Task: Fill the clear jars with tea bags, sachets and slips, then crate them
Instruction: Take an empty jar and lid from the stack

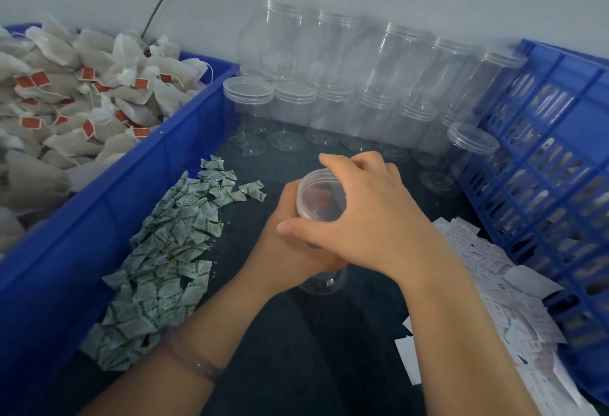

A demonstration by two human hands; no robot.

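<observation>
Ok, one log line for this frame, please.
left grip: holds jar body | right grip: curled over jar rim | jar: something red inside | sachets: pile at left | slips: pile at right

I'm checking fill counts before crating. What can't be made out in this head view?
1. Contents of the held jar: only a reddish blur shows through the top; the left hand and right hand cover its wall.
2. Print on the paper slips: too small and blurred in the head view.
3. Inside of the slatted crate: screened by its own slats, cut off by the right edge.
</observation>
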